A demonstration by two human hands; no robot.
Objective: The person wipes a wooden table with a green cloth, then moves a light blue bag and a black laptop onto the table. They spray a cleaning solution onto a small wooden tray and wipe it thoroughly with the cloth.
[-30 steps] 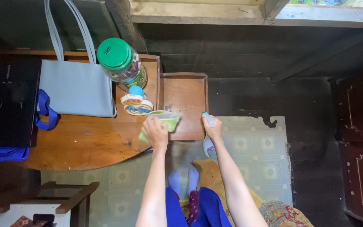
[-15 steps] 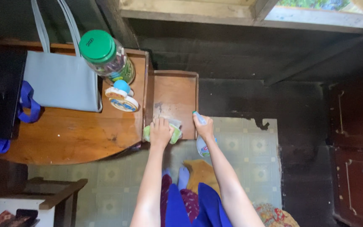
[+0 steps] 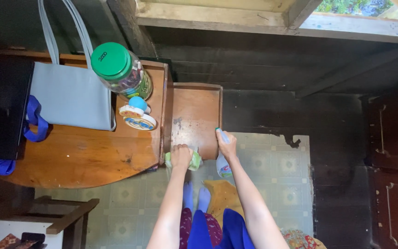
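At the far left edge of the table (image 3: 84,154) lies a black case (image 3: 3,110), with a grey bag (image 3: 70,99) standing beside it. Toward the table's right edge stands a jar (image 3: 121,70) with a green lid, and a small blue-topped toy (image 3: 137,115) sits just in front of it.

My left hand (image 3: 180,156) is closed over a green cloth (image 3: 193,161), pressing it on the near edge of the wooden drawer (image 3: 196,117) that juts out beside the table. A dark smudge shows on the drawer floor, further in from the cloth.

My right hand (image 3: 227,145) grips a spray bottle (image 3: 223,166) by its neck, fingers wrapped round it, at the drawer's near right corner; the bottle's body hangs below the rim, over the tiled floor.

The risks, as I judge them: the drawer stands far out, so leaning hard on its near edge could tip it or pull it free — and the cloth, half over the rim, could slip off. A squeezed trigger would wet the floor by my feet, not the wood.
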